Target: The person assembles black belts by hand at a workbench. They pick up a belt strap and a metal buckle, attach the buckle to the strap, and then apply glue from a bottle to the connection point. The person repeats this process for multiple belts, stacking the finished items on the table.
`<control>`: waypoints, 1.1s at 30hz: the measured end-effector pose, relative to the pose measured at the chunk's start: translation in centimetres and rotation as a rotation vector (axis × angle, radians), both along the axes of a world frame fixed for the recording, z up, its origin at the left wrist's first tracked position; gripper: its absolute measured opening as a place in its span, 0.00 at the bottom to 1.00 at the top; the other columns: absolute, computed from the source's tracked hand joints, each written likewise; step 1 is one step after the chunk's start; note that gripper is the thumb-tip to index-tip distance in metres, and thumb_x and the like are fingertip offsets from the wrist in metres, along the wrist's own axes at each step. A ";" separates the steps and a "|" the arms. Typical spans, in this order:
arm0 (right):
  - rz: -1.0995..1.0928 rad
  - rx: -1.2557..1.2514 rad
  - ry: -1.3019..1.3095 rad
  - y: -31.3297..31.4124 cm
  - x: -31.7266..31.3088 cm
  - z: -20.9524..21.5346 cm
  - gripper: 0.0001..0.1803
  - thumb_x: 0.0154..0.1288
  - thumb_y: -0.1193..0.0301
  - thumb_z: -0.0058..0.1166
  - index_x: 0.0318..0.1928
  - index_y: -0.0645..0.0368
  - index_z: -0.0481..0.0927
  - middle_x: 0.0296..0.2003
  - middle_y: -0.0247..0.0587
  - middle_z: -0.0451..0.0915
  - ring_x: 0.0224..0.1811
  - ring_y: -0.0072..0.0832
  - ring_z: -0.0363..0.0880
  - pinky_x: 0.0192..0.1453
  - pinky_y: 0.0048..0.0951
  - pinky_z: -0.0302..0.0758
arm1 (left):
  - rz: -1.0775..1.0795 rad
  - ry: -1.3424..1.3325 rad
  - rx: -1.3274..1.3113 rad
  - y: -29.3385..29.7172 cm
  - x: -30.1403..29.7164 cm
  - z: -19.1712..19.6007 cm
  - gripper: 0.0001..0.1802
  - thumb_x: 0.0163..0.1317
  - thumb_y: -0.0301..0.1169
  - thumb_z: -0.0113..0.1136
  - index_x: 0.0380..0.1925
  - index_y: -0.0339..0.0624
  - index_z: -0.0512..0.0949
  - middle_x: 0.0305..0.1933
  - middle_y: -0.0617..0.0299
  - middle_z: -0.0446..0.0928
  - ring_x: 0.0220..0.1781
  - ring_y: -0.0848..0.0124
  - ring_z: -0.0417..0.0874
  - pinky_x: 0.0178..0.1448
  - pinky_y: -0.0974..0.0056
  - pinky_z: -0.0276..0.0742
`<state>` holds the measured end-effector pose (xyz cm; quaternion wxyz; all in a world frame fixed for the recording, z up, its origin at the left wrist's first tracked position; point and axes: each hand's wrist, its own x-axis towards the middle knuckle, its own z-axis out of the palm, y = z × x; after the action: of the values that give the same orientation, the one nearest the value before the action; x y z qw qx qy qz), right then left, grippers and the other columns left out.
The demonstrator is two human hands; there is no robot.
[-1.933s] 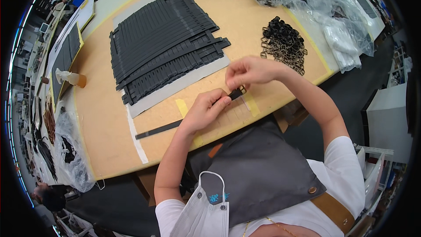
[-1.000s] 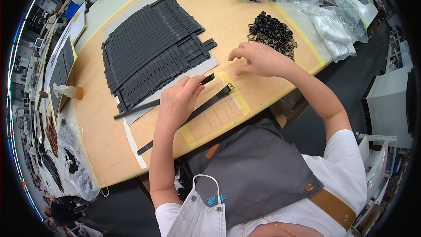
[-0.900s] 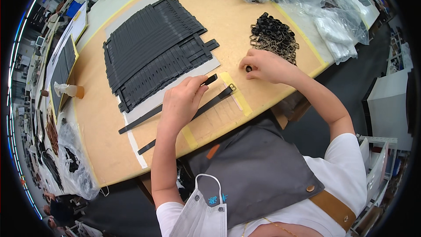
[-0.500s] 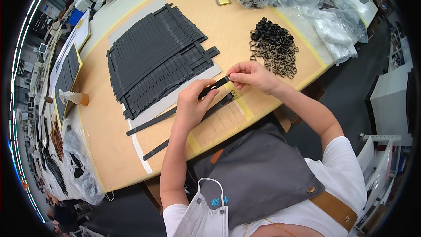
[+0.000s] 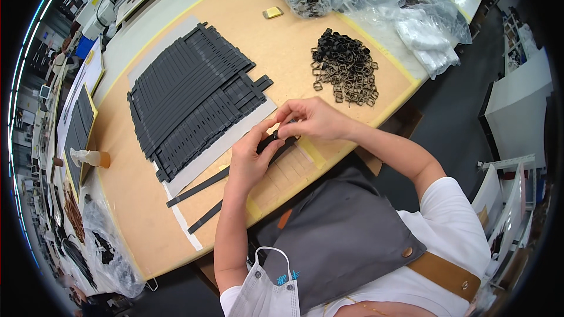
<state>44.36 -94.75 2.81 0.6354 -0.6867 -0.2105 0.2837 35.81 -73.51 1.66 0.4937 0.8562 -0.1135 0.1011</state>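
My left hand is closed round a narrow black strap, near its upper right end. The strap's other end trails down to the left over the table. At the gripped end, the bent fingers of my right hand pinch together against the left fingertips. What lies between the right fingers is too small and covered to make out. A second black strap lies below, partly hidden by my left forearm and hands. Beyond my hands is a broad stack of black straps on white paper.
Black loops and bronze-coloured buckles form a pile to the right on the tan tabletop. Clear plastic bags cover the far right corner. A small yellow-topped block sits far back; an amber-coloured container stands left.
My right hand has come in closer to my left, and their fingertips now meet at the strap's end, covering it. The whole view has shifted slightly.
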 end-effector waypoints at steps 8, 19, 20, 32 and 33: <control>-0.280 -0.674 -0.760 -8.7 10.8 2.1 0.08 0.69 0.71 0.62 0.47 0.54 0.88 0.42 0.37 0.89 0.48 0.39 0.86 0.57 0.39 0.81 | 0.026 0.004 -0.021 0.2 -0.2 0.7 0.18 0.63 0.28 0.75 0.52 0.37 0.85 0.36 0.60 0.87 0.35 0.75 0.82 0.41 0.70 0.77; 0.012 -0.681 -0.987 -7.8 10.6 0.9 0.10 0.67 0.71 0.63 0.48 0.52 0.86 0.44 0.35 0.84 0.57 0.35 0.80 0.61 0.38 0.78 | 0.090 0.103 -0.052 1.2 -0.6 0.3 0.11 0.64 0.25 0.69 0.45 0.34 0.82 0.30 0.66 0.81 0.30 0.83 0.75 0.35 0.74 0.72; 0.052 -0.706 -0.970 -7.7 10.2 1.0 0.09 0.67 0.70 0.63 0.47 0.53 0.86 0.43 0.35 0.84 0.56 0.35 0.80 0.60 0.38 0.78 | 0.093 0.101 -0.051 1.2 -0.6 0.3 0.11 0.64 0.25 0.69 0.45 0.34 0.82 0.31 0.66 0.81 0.30 0.83 0.75 0.35 0.74 0.72; 0.043 -0.944 -0.638 -4.5 7.0 2.0 0.15 0.64 0.57 0.66 0.33 0.57 0.87 0.33 0.42 0.88 0.41 0.41 0.87 0.49 0.39 0.82 | 0.098 0.096 -0.029 1.2 -0.4 0.1 0.12 0.63 0.25 0.69 0.45 0.35 0.82 0.32 0.66 0.82 0.31 0.83 0.76 0.35 0.74 0.71; 0.038 -0.958 -0.634 -4.1 6.8 1.9 0.16 0.64 0.56 0.66 0.33 0.57 0.87 0.32 0.43 0.88 0.40 0.42 0.88 0.48 0.40 0.83 | 0.099 0.102 -0.030 1.2 -0.4 0.3 0.12 0.63 0.25 0.69 0.45 0.35 0.82 0.32 0.66 0.82 0.31 0.83 0.76 0.35 0.74 0.71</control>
<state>51.15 -98.82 4.68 0.1539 -0.9455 -0.2512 0.1391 35.43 -72.34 1.91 0.5059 0.8574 -0.0445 0.0834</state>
